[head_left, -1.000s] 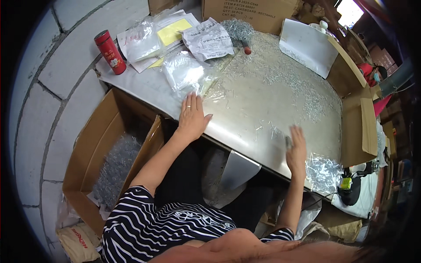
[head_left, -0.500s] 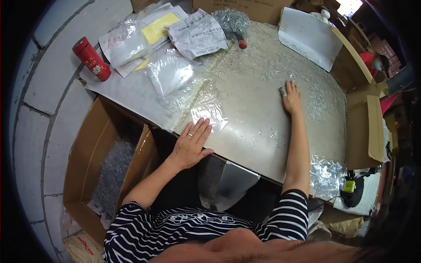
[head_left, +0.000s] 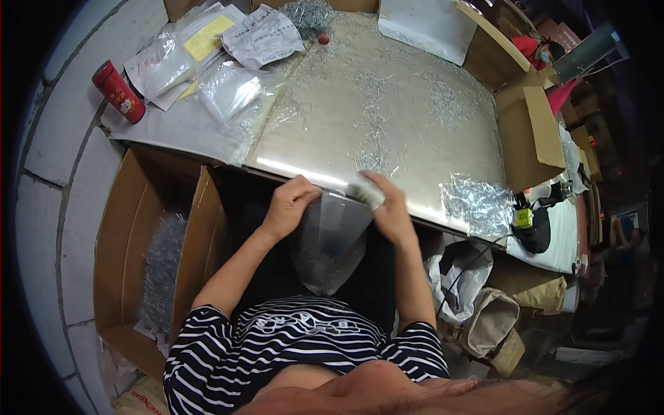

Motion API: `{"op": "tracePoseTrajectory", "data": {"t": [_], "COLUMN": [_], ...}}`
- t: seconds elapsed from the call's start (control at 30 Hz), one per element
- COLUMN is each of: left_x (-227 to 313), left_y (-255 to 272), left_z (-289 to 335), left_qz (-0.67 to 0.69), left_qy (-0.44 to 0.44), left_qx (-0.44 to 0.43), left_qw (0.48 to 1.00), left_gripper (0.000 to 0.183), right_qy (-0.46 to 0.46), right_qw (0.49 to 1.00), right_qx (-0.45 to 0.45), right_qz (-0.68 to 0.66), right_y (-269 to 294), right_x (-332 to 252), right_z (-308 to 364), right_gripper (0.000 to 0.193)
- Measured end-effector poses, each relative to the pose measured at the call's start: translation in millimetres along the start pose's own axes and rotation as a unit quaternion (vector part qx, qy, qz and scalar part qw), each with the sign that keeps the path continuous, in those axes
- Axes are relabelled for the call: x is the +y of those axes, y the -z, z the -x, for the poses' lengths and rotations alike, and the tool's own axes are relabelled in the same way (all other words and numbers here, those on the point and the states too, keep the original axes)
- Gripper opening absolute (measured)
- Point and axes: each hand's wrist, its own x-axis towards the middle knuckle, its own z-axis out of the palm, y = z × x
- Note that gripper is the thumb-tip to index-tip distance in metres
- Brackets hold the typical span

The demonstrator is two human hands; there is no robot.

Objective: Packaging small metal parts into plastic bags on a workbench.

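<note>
My left hand point(head_left: 287, 207) is closed at the table's front edge, its thumb and fingers pinching the rim of a translucent grey plastic bag point(head_left: 330, 238). The bag hangs below the edge between my hands, above my lap. My right hand point(head_left: 389, 214) is at the bag's other side, its fingers smeared by motion, with pale wrapping on some of them. Whether it grips anything I cannot make out. Just beyond it, a trail of thin silvery metal pins point(head_left: 373, 131) runs back across the metal tabletop point(head_left: 315, 142).
An open carton point(head_left: 111, 277) with a mass of shiny pins stands at my left. Papers and clear bags point(head_left: 232, 90) lie back left by a red flask point(head_left: 119, 92). A filled clear bag point(head_left: 477, 204) rests at the right, near a cardboard box point(head_left: 529, 138).
My left hand has lifted off the flat clear bag on the table and closed at the edge. My right hand has come back from among the pins to the edge; a trail of pins has formed.
</note>
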Motion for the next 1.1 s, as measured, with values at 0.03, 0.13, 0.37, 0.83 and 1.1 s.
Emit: {"op": "tracePoseTrajectory", "data": {"t": [0.03,0.13,0.37,0.83,1.1], "left_x": [3,8,-56,-74,-80], "left_y": [-7,-25,-15,-32,-34], "left_z": [10,38,92,73,84], "left_qz": [0.037,0.152,0.028,0.154,0.156], "left_qy": [0.025,0.176,0.282,0.305,0.279], "left_qx": [-0.045,-0.047,-0.294,-0.135,-0.092], "left_qw": [0.998,0.971,0.913,0.93,0.943], "left_gripper": [0.006,0.008,0.011,0.049,0.02], "right_qy": [-0.017,-0.063,-0.175,0.085,-0.022], "right_qw": [0.995,0.996,0.932,0.968,0.978], "right_qx": [-0.03,-0.004,-0.315,-0.035,-0.12], "right_qz": [-0.09,-0.067,-0.032,0.231,0.168], "right_y": [-12,-40,-54,27,56], "right_x": [-12,-19,49,66,85], "right_z": [14,47,128,-95,-87], "right_gripper": [0.036,0.031,0.023,0.035,0.048]}}
